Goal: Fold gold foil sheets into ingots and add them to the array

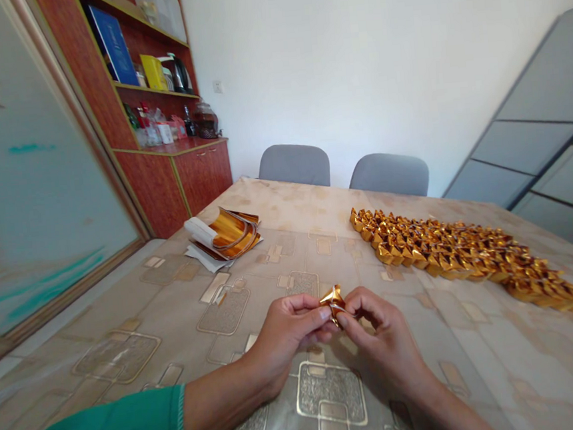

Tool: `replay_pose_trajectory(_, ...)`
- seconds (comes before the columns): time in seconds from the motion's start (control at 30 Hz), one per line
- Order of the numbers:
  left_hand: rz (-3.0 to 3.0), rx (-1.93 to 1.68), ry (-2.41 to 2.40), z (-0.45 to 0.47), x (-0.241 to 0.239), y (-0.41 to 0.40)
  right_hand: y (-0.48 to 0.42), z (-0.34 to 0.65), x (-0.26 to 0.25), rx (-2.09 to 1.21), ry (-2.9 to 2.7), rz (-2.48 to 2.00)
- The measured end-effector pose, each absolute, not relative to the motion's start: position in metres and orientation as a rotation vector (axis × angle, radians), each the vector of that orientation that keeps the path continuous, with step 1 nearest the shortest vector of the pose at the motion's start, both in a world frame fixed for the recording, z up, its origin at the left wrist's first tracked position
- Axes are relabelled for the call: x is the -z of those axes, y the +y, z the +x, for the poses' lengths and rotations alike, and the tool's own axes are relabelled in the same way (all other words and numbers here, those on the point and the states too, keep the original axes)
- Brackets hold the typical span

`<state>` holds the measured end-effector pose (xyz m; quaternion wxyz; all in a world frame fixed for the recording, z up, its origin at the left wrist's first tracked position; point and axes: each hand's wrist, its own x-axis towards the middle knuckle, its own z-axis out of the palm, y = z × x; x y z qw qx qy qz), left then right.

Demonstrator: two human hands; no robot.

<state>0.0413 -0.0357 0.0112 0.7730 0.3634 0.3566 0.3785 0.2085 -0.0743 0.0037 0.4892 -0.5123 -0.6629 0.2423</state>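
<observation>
A small folded piece of gold foil paper (332,298) is pinched between both hands just above the table (174,305). My left hand (287,332) grips it from the left with fingers curled. My right hand (377,337) holds it from the right, thumb and forefinger closed on it. A long strip of many joined gold folded pieces (460,250) lies on the table to the right, beyond my hands. A stack of gold foil sheets with white backing (225,237) lies on the far left of the table.
Two grey chairs (295,165) (388,174) stand at the table's far side. A red wooden cabinet (172,165) with shelves of bottles and boxes stands at the back left. A glass panel (37,183) runs along the left, grey panels (544,125) lean at the right.
</observation>
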Motion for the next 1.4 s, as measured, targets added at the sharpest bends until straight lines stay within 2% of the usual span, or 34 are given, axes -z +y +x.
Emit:
replay_pose_trajectory(0.3,0.784,-0.855,0.735,0.040,-0.014,-0.034,-0.079,0.213,-0.007,-0.756,-1.604,-1.164)
replay_pose_trajectory(0.5,0.792,-0.850,0.647,0.040,-0.016,-0.036,-0.076,0.211,-0.003,-0.860,-1.388,-1.118)
replay_pose_trajectory(0.67,0.772,-0.822,0.657,0.039,-0.015,-0.036,-0.074,0.212,-0.008,-0.742,-1.407,-1.047)
replay_pose_trajectory(0.77,0.773,-0.659,0.624,0.039,-0.013,-0.035,-0.075,0.215,-0.014,-0.607,-1.495,-1.032)
replay_pose_trajectory(0.9,0.779,-0.530,0.591,0.039,-0.010,-0.036,-0.076,0.216,-0.015,-0.598,-1.560,-1.089)
replay_pose_trajectory(1.17,0.832,-0.782,0.747,0.040,-0.011,-0.032,-0.080,0.212,-0.011,-0.984,-1.354,-1.112)
replay_pose_trajectory(1.4,0.990,-0.919,0.755,0.041,-0.014,-0.032,-0.074,0.205,0.002,-1.056,-1.295,-1.051)
